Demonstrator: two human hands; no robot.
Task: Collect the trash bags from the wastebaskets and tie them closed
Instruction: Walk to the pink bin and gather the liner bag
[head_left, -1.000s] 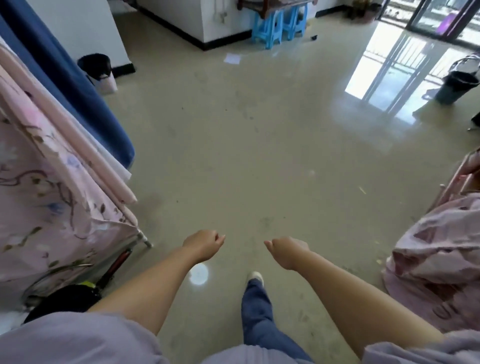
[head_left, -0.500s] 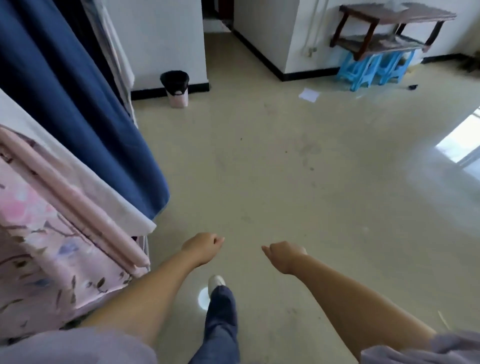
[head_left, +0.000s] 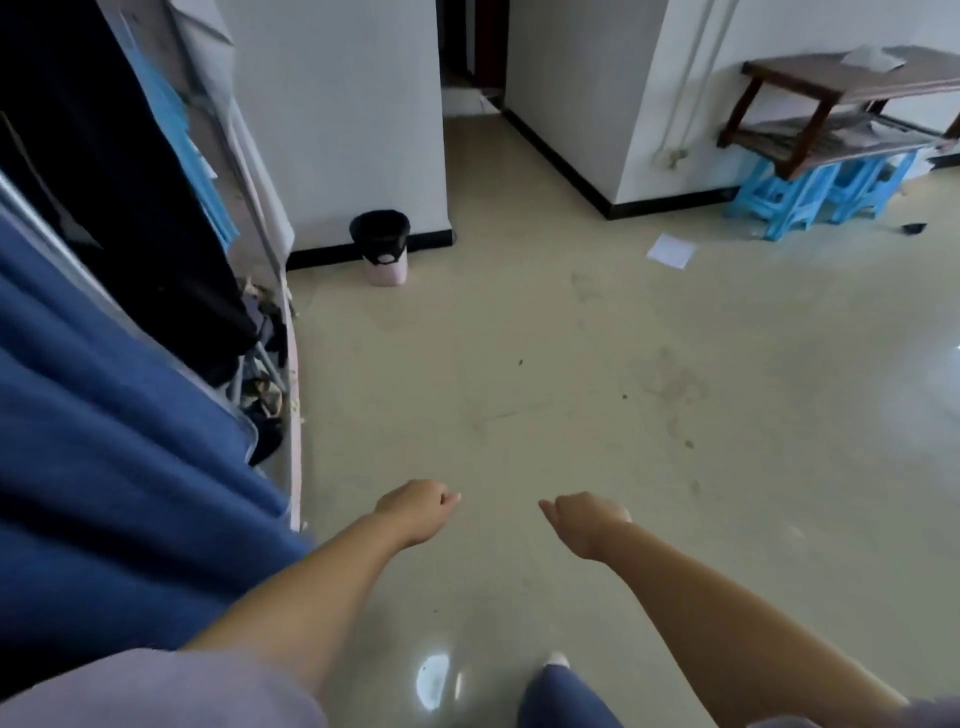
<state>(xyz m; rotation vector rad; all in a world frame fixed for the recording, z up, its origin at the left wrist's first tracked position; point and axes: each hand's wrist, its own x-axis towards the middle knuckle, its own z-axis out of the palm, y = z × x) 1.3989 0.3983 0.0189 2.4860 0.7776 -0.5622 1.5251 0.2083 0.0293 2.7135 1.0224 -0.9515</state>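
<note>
Pink wastebasket (head_left: 387, 260) with a black trash bag (head_left: 379, 234) lining it stood on the floor against the base of the white wall (head_left: 353, 104), just right of hanging clothes (head_left: 119, 171). Left hand (head_left: 415, 506) and right hand (head_left: 584, 517) were both curled into loose fists holding nothing, well short of the wastebasket. White paper (head_left: 671, 251) lay right of the wastebasket, near blue stools (head_left: 821, 192).

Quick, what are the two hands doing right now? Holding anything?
Left hand: closed in a loose fist, holding nothing.
Right hand: closed in a loose fist, holding nothing.
</note>
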